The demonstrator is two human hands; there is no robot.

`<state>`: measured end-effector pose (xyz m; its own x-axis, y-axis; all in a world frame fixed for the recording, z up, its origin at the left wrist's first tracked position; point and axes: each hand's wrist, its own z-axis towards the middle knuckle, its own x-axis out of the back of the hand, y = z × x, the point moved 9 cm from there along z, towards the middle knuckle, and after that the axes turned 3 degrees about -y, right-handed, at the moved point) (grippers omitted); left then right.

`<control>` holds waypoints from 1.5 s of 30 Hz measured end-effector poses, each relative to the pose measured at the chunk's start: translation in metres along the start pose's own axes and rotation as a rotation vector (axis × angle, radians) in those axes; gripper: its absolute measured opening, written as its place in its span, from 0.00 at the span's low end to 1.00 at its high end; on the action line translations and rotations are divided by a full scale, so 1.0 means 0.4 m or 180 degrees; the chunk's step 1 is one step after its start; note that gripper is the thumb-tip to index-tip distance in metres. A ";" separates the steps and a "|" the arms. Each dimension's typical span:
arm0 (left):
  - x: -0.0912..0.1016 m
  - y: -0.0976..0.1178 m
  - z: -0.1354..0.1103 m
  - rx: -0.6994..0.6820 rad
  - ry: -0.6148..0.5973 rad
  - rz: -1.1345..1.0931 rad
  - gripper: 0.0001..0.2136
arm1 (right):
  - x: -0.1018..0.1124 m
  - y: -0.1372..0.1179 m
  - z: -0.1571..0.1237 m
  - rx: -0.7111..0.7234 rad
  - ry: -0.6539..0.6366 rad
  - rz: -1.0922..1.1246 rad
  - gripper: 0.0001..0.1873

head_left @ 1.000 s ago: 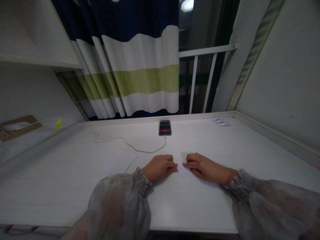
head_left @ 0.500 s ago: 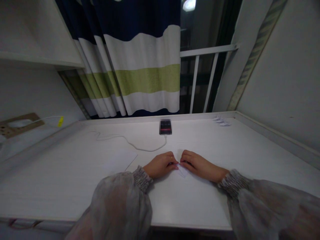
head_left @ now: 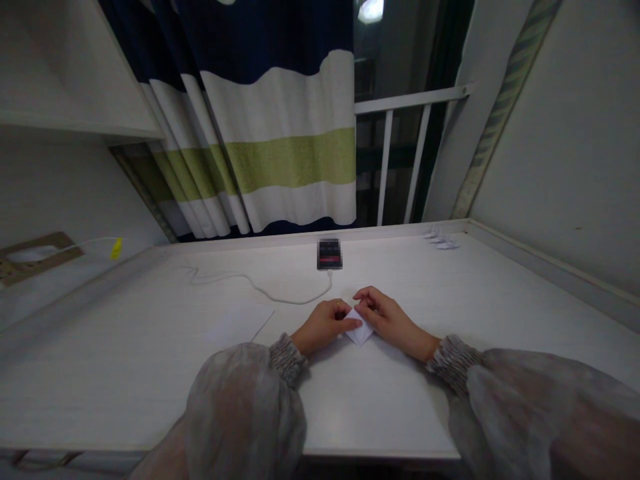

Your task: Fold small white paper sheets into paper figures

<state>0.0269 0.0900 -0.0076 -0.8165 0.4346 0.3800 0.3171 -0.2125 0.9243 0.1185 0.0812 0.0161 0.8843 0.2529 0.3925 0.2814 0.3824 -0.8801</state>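
Observation:
A small folded piece of white paper [head_left: 361, 333], with a pointed lower corner and visible creases, is between my two hands just above or on the white desk [head_left: 380, 407]. My left hand [head_left: 324, 325] grips its left side, thumb lying across the front and fingers curled behind. On the other side, my right hand [head_left: 393, 323] pinches the upper right edge with the thumb, while its index finger arches over the top. Whether the paper rests on the desk I cannot tell.
Flat white paper sheets [head_left: 240, 321] lie to the left. At the back stands a small dark device [head_left: 329, 255] with a white cable [head_left: 280, 298] trailing left. Several small folded paper pieces [head_left: 441, 240] sit in the far right corner, by the raised desk edge.
The folded paper has turned to show a broader, diamond-like face. My left thumb now lies across it, and my right fingers have lifted slightly. The view has shifted a little.

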 end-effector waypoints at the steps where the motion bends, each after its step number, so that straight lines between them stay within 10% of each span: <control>1: -0.002 -0.002 0.000 0.0041 0.0006 -0.0095 0.12 | 0.000 0.003 0.001 -0.0022 0.0023 0.0240 0.10; 17: 0.046 -0.011 -0.016 0.0272 0.1009 -0.1797 0.15 | -0.012 0.009 0.006 -0.0182 -0.0029 0.1365 0.20; 28: 0.038 0.001 -0.020 0.0249 0.0972 -0.2230 0.15 | 0.009 0.021 0.005 -0.0272 0.0191 0.1874 0.20; 45: 0.053 0.003 -0.025 0.0260 0.1107 -0.2097 0.14 | -0.017 -0.014 -0.016 0.0065 -0.0419 0.0570 0.21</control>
<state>0.0052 0.0900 0.0012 -0.9508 0.1447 -0.2739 -0.2666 0.0677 0.9614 0.1134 0.0715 0.0167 0.8628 0.4315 0.2632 0.1155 0.3387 -0.9338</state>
